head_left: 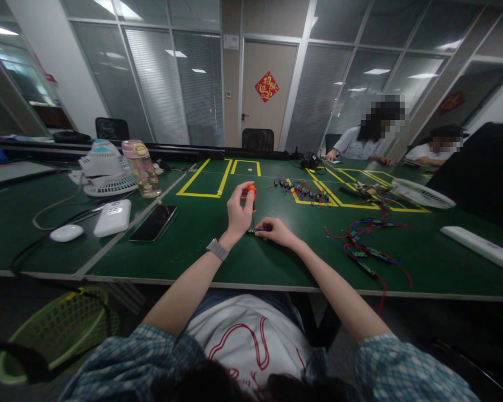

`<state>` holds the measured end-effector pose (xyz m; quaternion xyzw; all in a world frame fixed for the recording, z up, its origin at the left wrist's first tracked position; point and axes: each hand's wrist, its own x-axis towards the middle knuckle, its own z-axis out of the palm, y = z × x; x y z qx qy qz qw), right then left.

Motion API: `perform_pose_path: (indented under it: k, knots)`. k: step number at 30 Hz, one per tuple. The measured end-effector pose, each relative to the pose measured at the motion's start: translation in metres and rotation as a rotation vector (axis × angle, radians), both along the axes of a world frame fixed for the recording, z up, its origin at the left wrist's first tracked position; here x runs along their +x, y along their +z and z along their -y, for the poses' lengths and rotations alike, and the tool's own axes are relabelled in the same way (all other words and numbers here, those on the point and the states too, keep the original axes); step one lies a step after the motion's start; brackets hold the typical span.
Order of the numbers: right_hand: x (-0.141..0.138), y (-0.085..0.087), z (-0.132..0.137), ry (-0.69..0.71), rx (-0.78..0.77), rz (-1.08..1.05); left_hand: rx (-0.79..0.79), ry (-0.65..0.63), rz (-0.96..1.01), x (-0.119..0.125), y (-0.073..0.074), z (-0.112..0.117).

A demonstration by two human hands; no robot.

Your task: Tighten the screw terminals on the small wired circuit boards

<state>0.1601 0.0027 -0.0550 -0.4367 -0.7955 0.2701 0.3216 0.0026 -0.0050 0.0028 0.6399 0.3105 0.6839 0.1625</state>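
Observation:
My left hand (238, 211) is closed around the orange and black handle of a screwdriver (251, 193), held upright. Its thin shaft points down at a small green circuit board (252, 230) on the table. My right hand (275, 231) pinches the right end of that board, where dark wires seem to run under the fingers. Whether the tip touches the board is too small to tell. To the right lie several similar green boards with red and blue wires (359, 254). A bundle of wired small parts (304, 191) lies farther back.
On the left of the green table (201, 262) are a phone (153, 223), a white power bank (113, 218), a white mouse (66, 233), a bottle (142, 170) and a fan (109, 173). A white bar-shaped device (480, 247) lies at right. Two people sit across, far right.

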Motion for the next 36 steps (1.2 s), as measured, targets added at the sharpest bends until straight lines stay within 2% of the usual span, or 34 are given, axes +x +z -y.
perform_pose_path:
  k: [31,36]
  knots:
    - [0.0000,-0.0004,-0.0002,0.015,-0.002,-0.024,0.011,0.005,-0.014,0.0000,0.0000,-0.0007]
    - [-0.0004,-0.0007,-0.0010,0.008,0.008,-0.017,0.067,0.093,-0.059,0.0000,0.0015,-0.0011]
